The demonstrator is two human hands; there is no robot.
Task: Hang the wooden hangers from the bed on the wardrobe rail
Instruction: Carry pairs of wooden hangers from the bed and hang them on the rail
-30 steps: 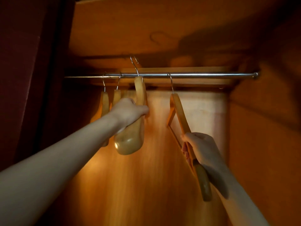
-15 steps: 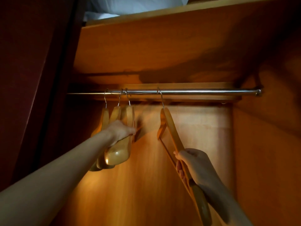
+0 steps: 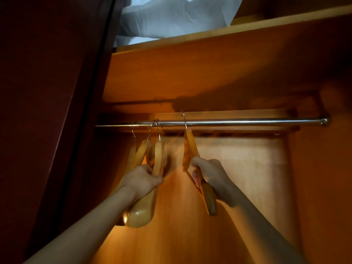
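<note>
A chrome wardrobe rail (image 3: 238, 122) runs across the wooden wardrobe. Three wooden hangers hang close together at its left end, their metal hooks over the rail. My left hand (image 3: 142, 180) grips the rightmost of these, a thick wooden hanger (image 3: 159, 155). Further right, a slimmer wooden hanger (image 3: 190, 141) with a lower bar has its hook over the rail, slightly lifted. My right hand (image 3: 210, 173) is closed around its near arm. Its lower end (image 3: 210, 201) sticks out below my hand.
Above the rail is a wooden shelf (image 3: 209, 35) holding white bedding (image 3: 171, 16). A dark red door panel (image 3: 47, 111) stands on the left. The wardrobe's right side wall (image 3: 320, 178) bounds the rail's end. The rail right of the hangers is bare.
The view tilted up, revealing the shelf and bedding. My right hand slid up the slim hanger and moved it left along the rail. My left hand's hanger now hangs against the other two.
</note>
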